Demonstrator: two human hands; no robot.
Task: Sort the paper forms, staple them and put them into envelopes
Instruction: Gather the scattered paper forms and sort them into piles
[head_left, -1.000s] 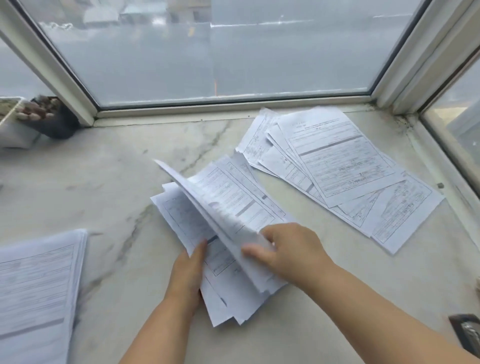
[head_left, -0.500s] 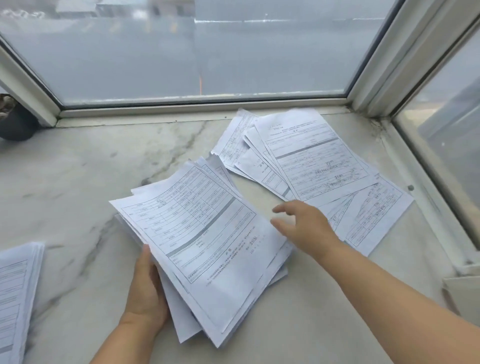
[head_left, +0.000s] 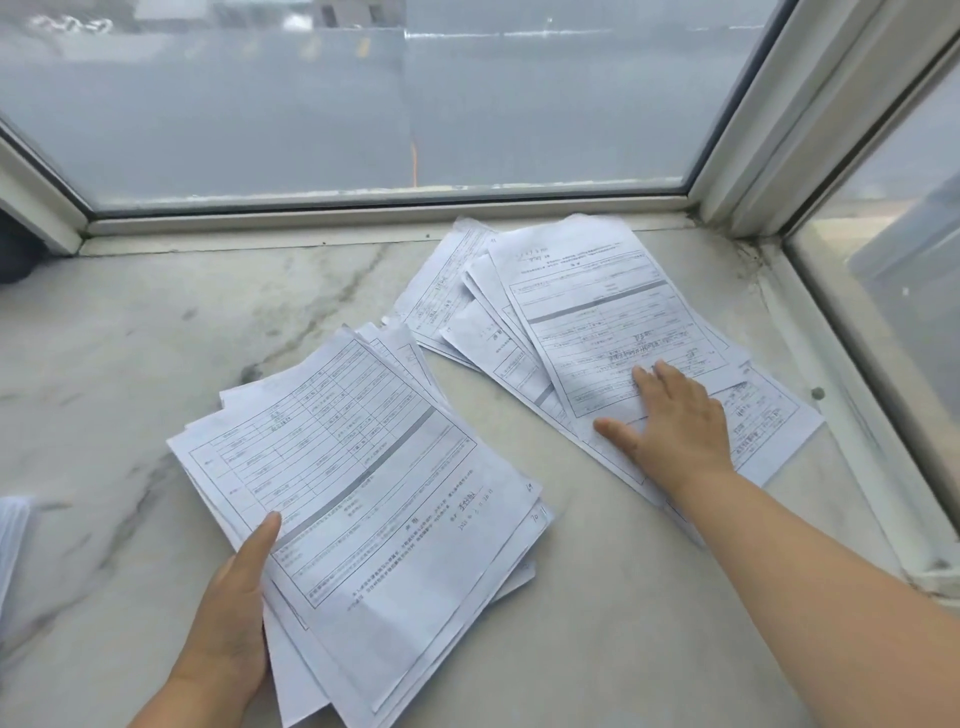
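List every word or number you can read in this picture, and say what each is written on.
"69": handwritten, right edge of the top form of the near stack.
"70" and "11": handwritten, corner of the sheet just beneath.
Printed text on both piles, including the far pile: too small and blurred to read.

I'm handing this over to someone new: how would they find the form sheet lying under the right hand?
Start at the window corner at the far right of the marble sill; just in front of it lies a fanned pile of forms. The top sheet of that pile is the one, with the right hand pressing flat on its near end. Unlike its neighbours, it is fully uncovered.
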